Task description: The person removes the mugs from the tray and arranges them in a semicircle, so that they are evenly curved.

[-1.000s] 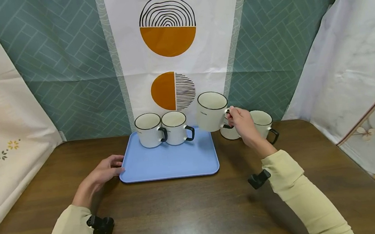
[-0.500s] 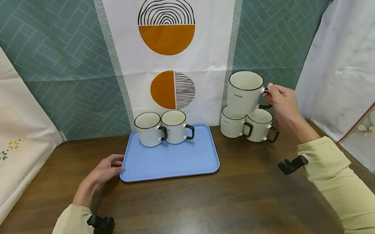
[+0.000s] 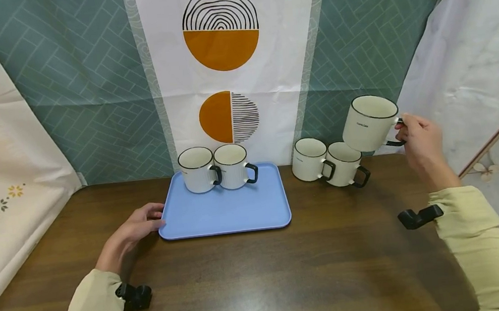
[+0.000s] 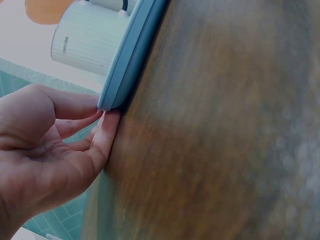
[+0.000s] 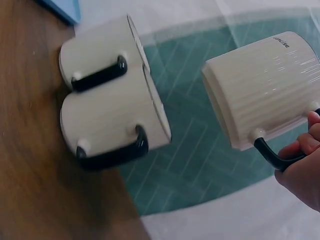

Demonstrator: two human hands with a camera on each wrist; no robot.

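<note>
In my right hand (image 3: 424, 152) is a white mug (image 3: 365, 130) with a black rim, gripped by its black handle. It hangs upright in the air at the right, above and behind two similar mugs. Those two, a left mug (image 3: 307, 163) and a right mug (image 3: 338, 167), stand side by side on the table. My left hand (image 3: 135, 225) pinches the left edge of a blue tray (image 3: 223, 214), thumb on the rim and fingers at its underside in the left wrist view. Two more white mugs, one at left (image 3: 197, 176) and one beside it (image 3: 231, 173), stand along the tray's back.
The brown wooden table (image 3: 244, 277) extends in front of the tray and to both sides. A green and white patterned cloth (image 3: 99, 115) hangs along its back edge. Pale cloths hang at the left (image 3: 8, 201) and right (image 3: 474, 76).
My right hand has carried the mug rightward from above the tray's right side, past the two mugs on the table. The left hand has stayed at the tray's edge.
</note>
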